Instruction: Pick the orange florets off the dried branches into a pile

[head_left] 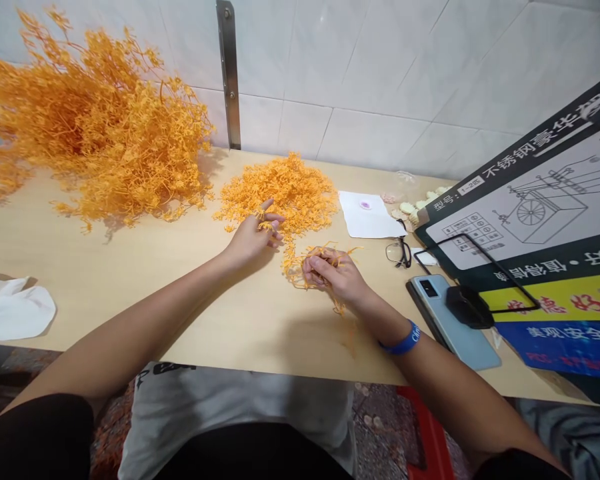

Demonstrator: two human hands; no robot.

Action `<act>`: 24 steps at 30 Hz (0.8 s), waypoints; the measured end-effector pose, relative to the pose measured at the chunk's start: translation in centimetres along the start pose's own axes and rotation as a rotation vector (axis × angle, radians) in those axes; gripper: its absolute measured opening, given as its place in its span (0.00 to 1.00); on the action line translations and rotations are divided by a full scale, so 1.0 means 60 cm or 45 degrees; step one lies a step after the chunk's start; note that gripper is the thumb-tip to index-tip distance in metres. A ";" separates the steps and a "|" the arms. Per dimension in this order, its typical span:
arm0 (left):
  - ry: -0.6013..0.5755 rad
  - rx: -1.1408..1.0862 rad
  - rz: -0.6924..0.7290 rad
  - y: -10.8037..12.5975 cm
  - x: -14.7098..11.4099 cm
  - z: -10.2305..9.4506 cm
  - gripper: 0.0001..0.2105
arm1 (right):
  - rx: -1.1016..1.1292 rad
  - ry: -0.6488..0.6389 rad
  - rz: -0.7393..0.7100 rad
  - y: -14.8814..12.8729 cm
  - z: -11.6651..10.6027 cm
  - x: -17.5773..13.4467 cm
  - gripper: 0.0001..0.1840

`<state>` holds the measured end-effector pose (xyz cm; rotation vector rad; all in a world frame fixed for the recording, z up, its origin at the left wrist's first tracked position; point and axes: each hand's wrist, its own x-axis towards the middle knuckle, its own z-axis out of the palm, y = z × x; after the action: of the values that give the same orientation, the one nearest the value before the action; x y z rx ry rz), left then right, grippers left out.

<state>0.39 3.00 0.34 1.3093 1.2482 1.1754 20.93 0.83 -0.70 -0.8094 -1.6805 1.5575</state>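
Observation:
My right hand [337, 272] is closed around several thin orange artificial sprigs [295, 272], whose ends stick out on both sides of the fist. To its left, my left hand [255, 235] reaches over the front edge of a low pile of orange sprigs [290, 183]. The fingers of that hand are stretched out and apart, with small orange bits lying across them. A strand of sprigs trails from the pile toward my right hand. How my left fingertips meet the pile is partly hidden.
A large bushy heap of orange sprigs [105, 127] stands at the left. White cloth [15, 307] lies at the left edge. On the right are a white sheet [367, 223], eyeglasses [405, 253], a phone [450, 320], a black-framed object [469, 307] and a printed box [535, 220].

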 end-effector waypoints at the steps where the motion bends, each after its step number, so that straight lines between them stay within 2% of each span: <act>1: 0.032 0.127 0.055 -0.002 0.000 -0.002 0.26 | 0.076 0.022 0.028 0.001 0.001 0.001 0.23; 5: 0.115 0.773 0.245 -0.002 0.002 -0.016 0.11 | 0.324 0.115 0.051 -0.003 0.005 0.003 0.20; 6: 0.136 0.919 0.228 0.000 0.002 -0.019 0.11 | 0.375 0.131 0.054 -0.005 0.005 0.003 0.20; 8: 0.179 1.128 0.148 0.004 0.001 -0.022 0.19 | 0.453 0.147 0.062 -0.008 0.004 0.004 0.18; 10: 0.185 1.206 0.131 0.008 -0.003 -0.021 0.22 | 0.498 0.147 0.062 -0.011 0.002 0.003 0.17; 13: 0.108 1.152 0.218 0.008 -0.008 -0.017 0.16 | 0.503 0.146 0.052 -0.011 0.000 0.003 0.16; 15: 0.067 1.091 0.274 0.006 -0.010 -0.015 0.22 | 0.488 0.146 0.041 -0.011 -0.001 0.002 0.15; 17: 0.096 1.028 0.323 0.005 -0.009 -0.016 0.23 | 0.481 0.140 0.003 -0.010 -0.003 0.002 0.14; 20: 0.132 0.851 0.402 0.005 -0.008 -0.015 0.19 | 0.451 0.107 -0.040 -0.007 -0.005 0.001 0.14; 22: 0.010 0.633 0.417 0.004 -0.009 -0.012 0.22 | 0.367 0.085 -0.063 -0.003 -0.008 0.000 0.14; 24: -0.227 0.387 0.403 0.001 -0.011 -0.006 0.27 | 0.235 0.064 -0.121 0.001 -0.009 -0.001 0.14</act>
<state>0.01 2.33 0.42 1.8496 1.1470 1.0809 21.43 1.10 -0.77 -0.6586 -1.4926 1.5859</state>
